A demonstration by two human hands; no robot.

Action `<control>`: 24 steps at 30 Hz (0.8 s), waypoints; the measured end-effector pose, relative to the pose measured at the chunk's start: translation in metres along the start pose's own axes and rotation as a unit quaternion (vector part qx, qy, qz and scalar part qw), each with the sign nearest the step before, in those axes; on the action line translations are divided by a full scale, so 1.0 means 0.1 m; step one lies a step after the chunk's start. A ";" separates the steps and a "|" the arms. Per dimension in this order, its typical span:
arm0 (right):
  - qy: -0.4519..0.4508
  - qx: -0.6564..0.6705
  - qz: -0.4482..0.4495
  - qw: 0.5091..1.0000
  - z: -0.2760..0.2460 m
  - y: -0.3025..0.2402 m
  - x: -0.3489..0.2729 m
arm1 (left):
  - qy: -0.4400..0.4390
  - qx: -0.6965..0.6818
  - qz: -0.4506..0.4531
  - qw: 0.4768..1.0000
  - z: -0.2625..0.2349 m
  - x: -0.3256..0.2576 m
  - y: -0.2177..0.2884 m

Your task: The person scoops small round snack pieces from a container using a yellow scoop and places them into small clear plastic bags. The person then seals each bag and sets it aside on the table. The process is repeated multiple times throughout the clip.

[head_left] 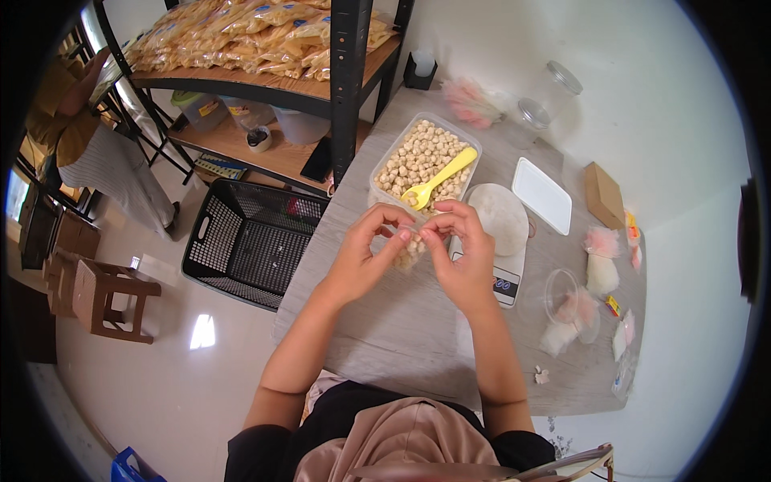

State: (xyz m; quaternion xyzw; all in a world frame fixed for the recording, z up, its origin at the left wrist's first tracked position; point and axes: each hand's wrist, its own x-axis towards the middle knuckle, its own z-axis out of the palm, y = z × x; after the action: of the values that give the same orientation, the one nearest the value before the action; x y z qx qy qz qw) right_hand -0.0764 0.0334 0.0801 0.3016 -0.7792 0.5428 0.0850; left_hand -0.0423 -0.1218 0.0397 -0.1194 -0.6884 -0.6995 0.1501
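Between my two hands, in front of me over the table, is a small clear plastic bag (411,252) with pale round pieces in it. My left hand (371,245) pinches the bag's top edge from the left. From the other side, the thumb and fingers of my right hand (459,249) pinch the same edge. Just beyond them stands a clear plastic tub (375,178) full of beige round pieces (418,153). A yellow spoon (442,177) rests across those pieces. Right of my right hand, a digital kitchen scale (507,273) carries a round whitish plate (499,218).
A white lid (542,195), a brown box (604,195), clear jars (562,84) and small bags (602,269) occupy the grey table's (377,345) right side. Left of it sit a black basket (249,241), a loaded shelf (241,88) and a brown stool (112,297). Another person (112,161) stands far left.
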 end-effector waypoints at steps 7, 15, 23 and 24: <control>-0.006 -0.019 -0.030 0.999 0.13 -0.02 0.05 | 0.033 0.004 0.003 0.999 -0.08 0.02 -0.04; -0.042 -0.015 -0.002 0.999 0.09 0.03 0.07 | 0.017 0.077 0.019 0.997 -0.14 0.04 0.05; 0.004 -0.094 -0.038 0.995 0.01 0.02 0.01 | -0.018 0.221 -0.040 0.974 -0.40 0.02 -0.01; 0.029 -0.146 -0.054 0.987 -0.08 0.02 -0.02 | -0.024 0.246 -0.076 0.966 -0.48 0.01 -0.04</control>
State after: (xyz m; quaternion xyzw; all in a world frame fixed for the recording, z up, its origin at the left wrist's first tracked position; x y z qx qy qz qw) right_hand -0.0778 0.0415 0.0805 0.3119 -0.8296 0.4267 0.1801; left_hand -0.0426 -0.1696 0.0348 -0.0433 -0.8501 -0.5144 0.1045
